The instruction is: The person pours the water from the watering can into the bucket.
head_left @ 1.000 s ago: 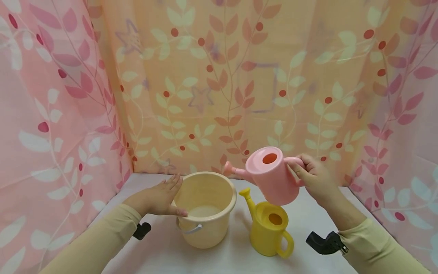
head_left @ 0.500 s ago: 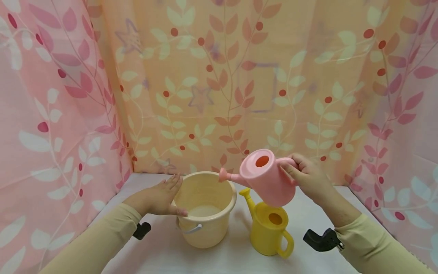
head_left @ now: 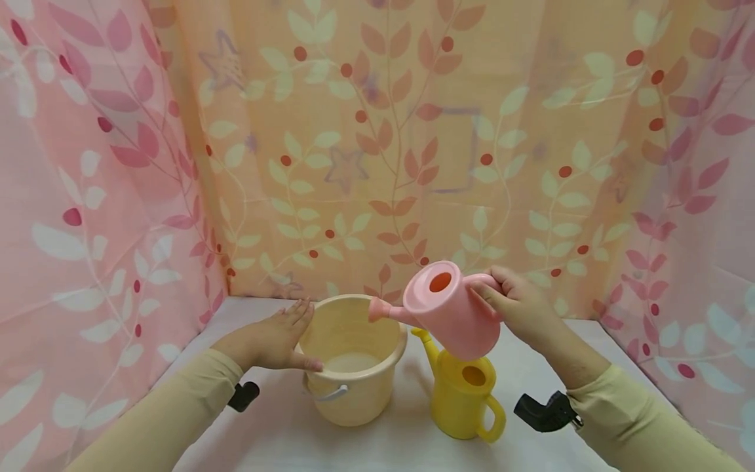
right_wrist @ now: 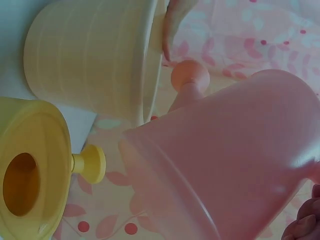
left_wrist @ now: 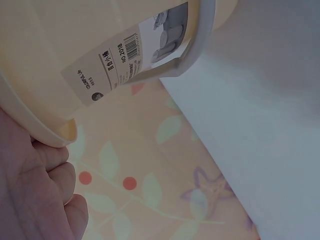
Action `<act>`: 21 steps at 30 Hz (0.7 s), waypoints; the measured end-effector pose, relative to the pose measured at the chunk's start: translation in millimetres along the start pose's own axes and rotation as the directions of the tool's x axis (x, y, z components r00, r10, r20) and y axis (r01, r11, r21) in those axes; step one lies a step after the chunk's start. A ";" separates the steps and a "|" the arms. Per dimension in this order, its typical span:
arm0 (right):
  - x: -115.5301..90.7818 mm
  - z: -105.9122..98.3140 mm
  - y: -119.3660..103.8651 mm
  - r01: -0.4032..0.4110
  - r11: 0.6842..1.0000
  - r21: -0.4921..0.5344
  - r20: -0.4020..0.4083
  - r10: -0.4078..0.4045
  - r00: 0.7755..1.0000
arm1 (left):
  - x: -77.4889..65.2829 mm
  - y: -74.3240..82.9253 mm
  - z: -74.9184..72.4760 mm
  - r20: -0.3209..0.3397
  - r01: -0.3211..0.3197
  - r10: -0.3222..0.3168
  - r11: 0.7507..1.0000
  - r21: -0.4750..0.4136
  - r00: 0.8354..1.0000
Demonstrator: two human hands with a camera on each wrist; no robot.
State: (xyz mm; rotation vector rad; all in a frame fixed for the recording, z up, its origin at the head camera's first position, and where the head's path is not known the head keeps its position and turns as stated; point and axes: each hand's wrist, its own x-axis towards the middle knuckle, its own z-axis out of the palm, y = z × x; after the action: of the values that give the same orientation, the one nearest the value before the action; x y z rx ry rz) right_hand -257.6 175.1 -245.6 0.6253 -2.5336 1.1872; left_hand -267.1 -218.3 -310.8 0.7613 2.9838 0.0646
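Observation:
My right hand (head_left: 525,308) grips the handle of a pink watering can (head_left: 454,314), held up and tilted to the left. The can's pink rose (head_left: 378,309) overlaps the right rim of a cream bucket (head_left: 354,398) in the head view. My left hand (head_left: 274,337) rests on the bucket's left rim, thumb spread toward the front and fingers straight. In the left wrist view, the fingertips (left_wrist: 62,175) lie right at the rim, below a printed label (left_wrist: 130,52). A yellow watering can (head_left: 463,403) stands upright beneath the pink one, its spout top partly close behind it.
A white bucket handle (head_left: 333,394) hangs at the bucket's front. The white tabletop (head_left: 265,432) ends at an orange leaf-patterned curtain (head_left: 330,164) behind, with pink curtains at both sides. A black wrist camera (head_left: 545,413) sits under the right forearm.
My right hand has carried the pink watering can left and slightly down, tilting it further, so its rose has come over the bucket's right rim. My left hand has stayed on the bucket.

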 end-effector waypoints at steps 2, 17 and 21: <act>1.1 1.4 -0.3 0.005 1.000 0.000 0.009 -0.005 1.000 | -0.3 -1.0 0.6 0.000 0.002 -0.002 1.000 0.003 1.000; 5.6 2.0 -2.6 -0.020 0.999 -0.029 0.055 0.021 0.998 | 2.1 -2.7 4.5 0.002 0.011 -0.011 1.000 0.022 1.000; 6.6 1.5 -3.4 -0.013 0.999 -0.041 0.056 0.016 0.998 | 2.2 -1.8 3.0 -0.001 0.006 -0.006 1.000 0.020 1.000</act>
State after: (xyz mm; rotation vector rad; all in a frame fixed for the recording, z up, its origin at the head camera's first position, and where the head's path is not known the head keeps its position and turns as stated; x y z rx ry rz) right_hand -261.8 170.2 -241.6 0.6400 -2.6059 1.1356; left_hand -269.7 -218.8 -314.0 0.7550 2.9916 0.0354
